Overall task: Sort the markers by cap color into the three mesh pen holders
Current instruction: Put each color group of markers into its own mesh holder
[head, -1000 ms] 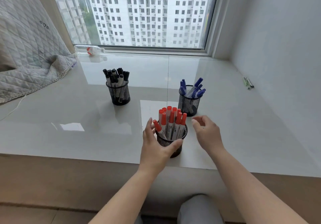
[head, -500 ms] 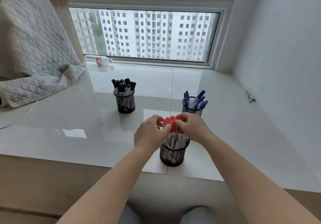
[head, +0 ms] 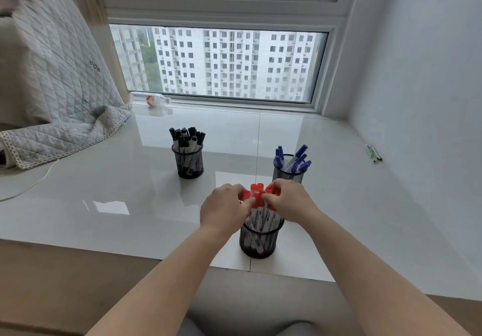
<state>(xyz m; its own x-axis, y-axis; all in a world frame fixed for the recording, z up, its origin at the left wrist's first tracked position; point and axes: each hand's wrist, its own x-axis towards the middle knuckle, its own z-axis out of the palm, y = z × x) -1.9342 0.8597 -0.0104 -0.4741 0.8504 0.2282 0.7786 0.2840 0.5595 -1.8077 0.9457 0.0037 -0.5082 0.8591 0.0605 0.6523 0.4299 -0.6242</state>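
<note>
Both hands, apart and open around the near holder a second ago, are now closed in on the red-capped markers (head: 257,198) from either side, much as half a second ago; the view has tilted up, showing more window.

Item: red-capped markers, a bundle, white barrels, standing upright in the near mesh holder (head: 260,241), black, round, close to the front edge of the sill (head: 104,179).

Left hand (head: 224,209): fingers curled, tips pinching the caps on the bundle's left side.
Right hand (head: 288,203): fingers curled over the caps on the right side, thumb tip against the bundle. Which single marker each hand grips cannot be told.

Item: blue-capped markers (head: 294,159), leaning outward in a second mesh holder (head: 288,172), just behind the right hand.

Item: black-capped markers (head: 186,137), upright in a third mesh holder (head: 190,162), farther back and left, well apart from the other two.

Surface: glossy white sill with a seam line running front to back past the near holder.

Surroundings: quilted grey blanket (head: 60,106) draped over the left end; white cable (head: 34,181) trailing from beneath it; clear plastic bottle (head: 151,100) lying on its side by the window frame; small green pens (head: 374,153) near the right wall; window (head: 219,64) facing white apartment blocks.
</note>
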